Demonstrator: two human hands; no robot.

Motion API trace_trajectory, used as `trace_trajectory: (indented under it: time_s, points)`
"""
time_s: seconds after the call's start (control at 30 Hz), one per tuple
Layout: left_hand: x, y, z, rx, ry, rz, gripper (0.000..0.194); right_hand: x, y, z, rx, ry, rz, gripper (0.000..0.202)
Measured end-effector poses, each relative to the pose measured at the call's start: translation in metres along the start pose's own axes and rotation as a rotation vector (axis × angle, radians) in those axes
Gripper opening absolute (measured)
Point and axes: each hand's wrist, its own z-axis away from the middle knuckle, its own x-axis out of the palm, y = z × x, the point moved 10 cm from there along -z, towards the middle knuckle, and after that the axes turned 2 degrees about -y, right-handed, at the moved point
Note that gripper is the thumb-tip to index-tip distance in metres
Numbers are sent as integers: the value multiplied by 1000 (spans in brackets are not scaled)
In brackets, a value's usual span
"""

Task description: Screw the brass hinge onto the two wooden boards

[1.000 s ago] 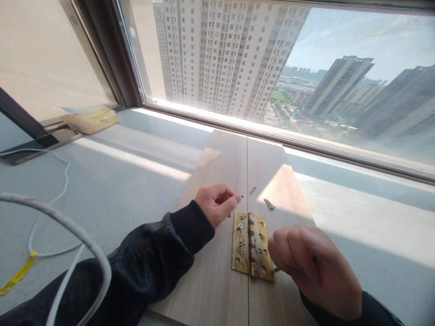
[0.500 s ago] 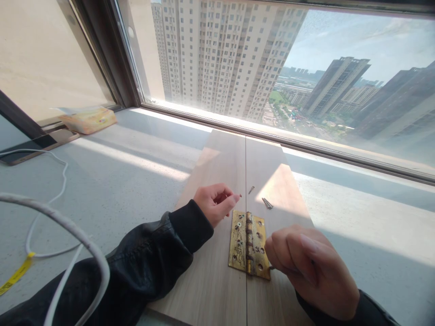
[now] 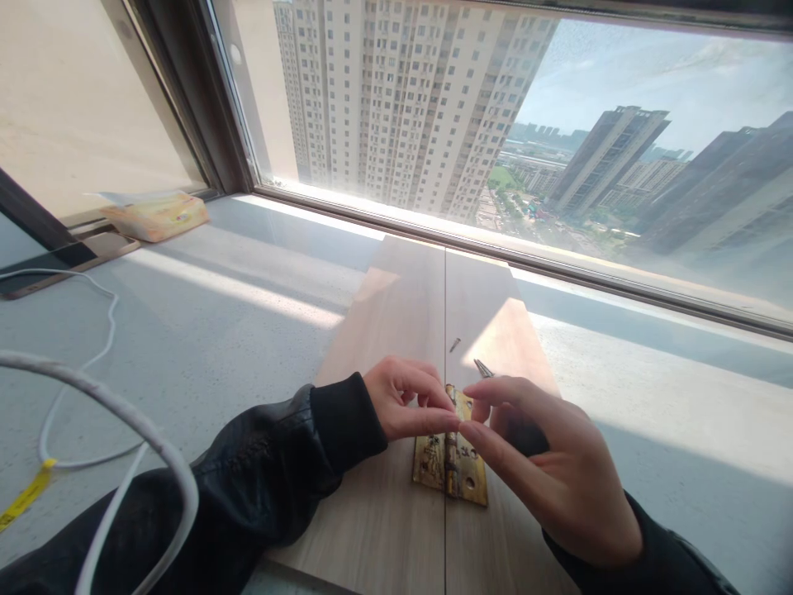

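Note:
My left hand (image 3: 414, 398) is closed in a pinch above the brass hinge (image 3: 429, 464). A small screw was showing at its fingertips and is now hidden there. My right hand (image 3: 551, 459) reaches in from the right, its thumb and forefinger meeting the left fingertips. A dark object (image 3: 526, 438), perhaps a screwdriver handle, sits mostly hidden in its curled palm. The worn hinge lies open across the seam between two pale wooden boards (image 3: 372, 521), its upper part covered by the fingers. A single screw (image 3: 455, 345) and a small bunch of screws (image 3: 482, 368) lie beyond it.
The boards rest on a speckled white sill (image 3: 273, 347) below a large window (image 3: 396, 107). White cable (image 3: 186, 479) loops at the left, with a yellow tag (image 3: 26, 496). A soft packet (image 3: 158, 216) and a phone (image 3: 43, 277) lie at the far left.
My right hand has lifted, turned and moved left to meet the left one. My left hand has come slightly down and right, over the hinge.

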Motion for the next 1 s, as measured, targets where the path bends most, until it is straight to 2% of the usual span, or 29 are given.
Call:
trace_trajectory:
  time_s: [0.07, 0.17, 0.4, 0.57, 0.63, 0.73, 0.8, 0.9, 1.0]
  points:
    - [9, -4, 2, -12, -76, 81, 18, 7, -15, -1, -107, -43, 34, 12]
    - [12, -13, 3, -62, -93, 140, 26, 12, -26, -1, -176, -81, 41, 14]
    - [13, -24, 4, -173, -105, 224, 40, 15, -21, 2, -179, -108, 33, 20]
    - [19, -19, 4, -200, -119, 267, 43, 16, -21, 2, -194, -120, -31, 20]
    - [8, -20, 2, -203, -12, 246, 47, 16, -20, 1, -178, -137, -40, 17]
    - [-21, -28, -1, -239, 220, 224, 53, 15, -17, 0, -156, -162, -1, 14]
    - [-35, -34, -1, -264, 306, 228, 55, 19, -15, -1, -154, -201, 27, 14]
    - [-43, -37, -3, -277, 342, 220, 56, 31, -16, 2, -158, -305, 59, 15]
    - [-43, -36, -2, -285, 343, 209, 54, 45, -17, 8, -171, -390, 112, 17]
